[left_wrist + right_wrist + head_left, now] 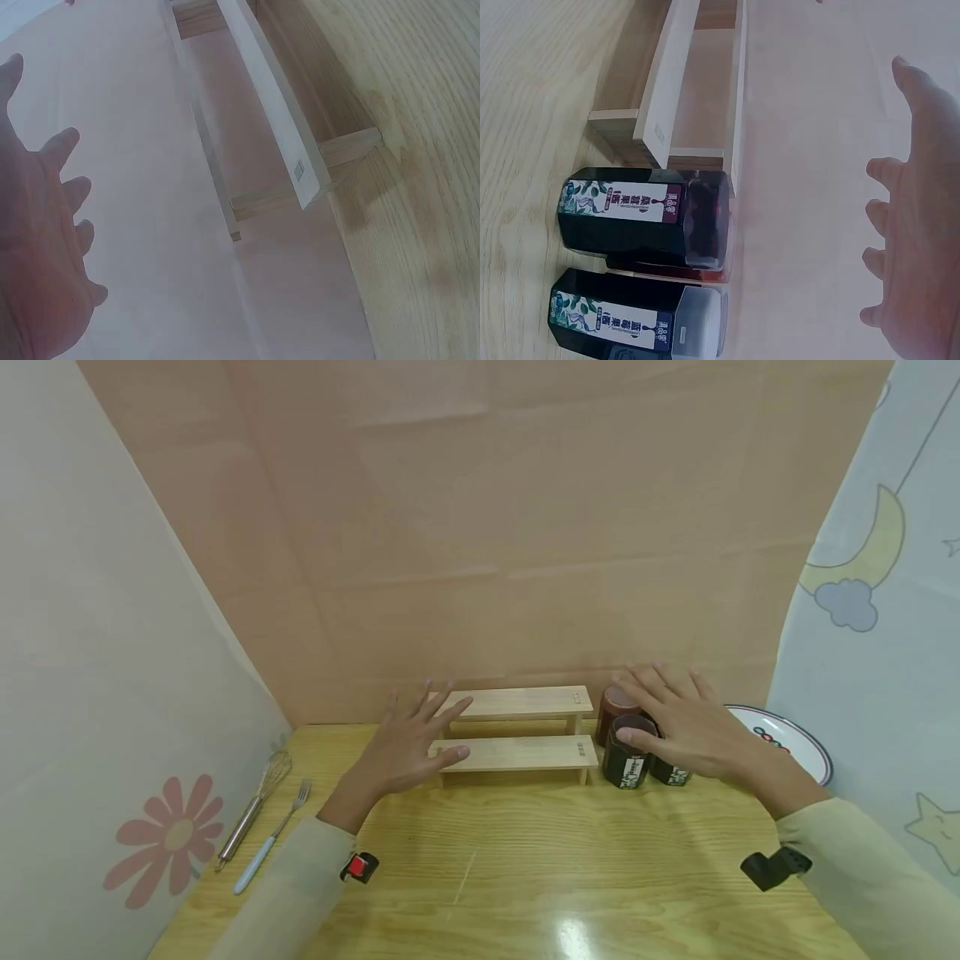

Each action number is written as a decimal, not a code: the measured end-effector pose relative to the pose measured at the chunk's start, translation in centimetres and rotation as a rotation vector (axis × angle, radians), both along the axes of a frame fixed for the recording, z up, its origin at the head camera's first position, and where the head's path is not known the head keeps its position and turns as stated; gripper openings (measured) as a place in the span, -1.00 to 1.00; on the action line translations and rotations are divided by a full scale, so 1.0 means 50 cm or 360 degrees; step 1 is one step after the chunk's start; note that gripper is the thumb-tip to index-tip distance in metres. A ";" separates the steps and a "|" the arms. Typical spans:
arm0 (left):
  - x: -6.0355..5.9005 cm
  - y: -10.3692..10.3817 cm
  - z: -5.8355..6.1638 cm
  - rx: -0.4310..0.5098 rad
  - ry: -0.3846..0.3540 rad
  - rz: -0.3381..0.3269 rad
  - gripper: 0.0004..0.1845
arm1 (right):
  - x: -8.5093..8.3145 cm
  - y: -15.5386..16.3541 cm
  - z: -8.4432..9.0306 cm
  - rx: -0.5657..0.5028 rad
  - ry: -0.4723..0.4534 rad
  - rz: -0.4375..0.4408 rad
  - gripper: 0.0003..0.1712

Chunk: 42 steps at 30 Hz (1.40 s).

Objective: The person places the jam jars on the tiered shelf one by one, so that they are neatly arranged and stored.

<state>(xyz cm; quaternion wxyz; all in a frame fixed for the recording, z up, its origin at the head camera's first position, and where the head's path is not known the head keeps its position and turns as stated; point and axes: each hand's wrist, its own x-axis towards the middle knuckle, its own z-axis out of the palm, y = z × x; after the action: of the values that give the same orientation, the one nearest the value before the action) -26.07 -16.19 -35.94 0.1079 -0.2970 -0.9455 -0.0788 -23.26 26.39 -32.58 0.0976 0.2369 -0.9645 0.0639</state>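
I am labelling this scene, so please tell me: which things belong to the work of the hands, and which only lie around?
In hand:
left hand over the wooden step shelf
right hand over the dark jars

Lying about:
whisk
fork
plate

We see a wooden surface (pixel 525 877), grained and varnished to a gloss that mirrors a light. The two-tier shelf (pixel 517 752) is pale, matt, unfinished-looking wood. The jars (pixel 628 764) look like dark glossy glass with paper labels. The whisk (pixel 255 806) is shiny metal; the plate (pixel 795 739) glazed and smooth. The backdrop (pixel 487 527) looks like matt creased paper.
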 end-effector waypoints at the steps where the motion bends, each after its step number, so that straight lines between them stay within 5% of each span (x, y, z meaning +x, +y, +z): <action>1: -0.002 -0.002 -0.001 -0.0005 0.0006 0.0006 -0.19 | 0.000 0.001 0.001 -0.0011 -0.0013 -0.0004 -0.08; 11: -0.019 -0.052 -0.017 0.0265 0.0004 0.0136 -0.25 | 0.002 0.031 0.012 -0.0184 -0.0086 -0.0006 -0.14; 17: -0.025 -0.065 -0.052 0.0542 -0.0007 0.0226 -0.25 | -0.003 0.053 -0.001 -0.0322 -0.0054 0.0011 -0.16; 22: -0.041 -0.052 -0.107 0.0931 -0.0185 0.0235 -0.34 | -0.004 0.087 -0.022 -0.0480 -0.0049 -0.0039 -0.19; 30: -0.055 -0.042 -0.184 0.1383 -0.0534 0.0462 -0.46 | -0.004 0.113 -0.072 -0.0657 -0.0233 -0.0165 -0.16; 36: -0.062 -0.037 -0.222 0.1656 -0.0704 0.0496 -0.57 | -0.019 0.135 -0.110 -0.0692 -0.0220 -0.0216 -0.14; 42: -0.068 -0.025 -0.250 0.2020 -0.0825 0.0636 -0.62 | -0.029 0.157 -0.145 -0.0810 -0.0202 -0.0197 -0.16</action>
<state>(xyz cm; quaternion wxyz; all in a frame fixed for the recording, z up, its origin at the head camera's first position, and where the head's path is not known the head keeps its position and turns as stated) -29.44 -17.44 -48.42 0.0441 0.0303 -0.7488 -0.6606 -24.71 34.22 -39.85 0.0972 0.1409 -0.9342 0.3129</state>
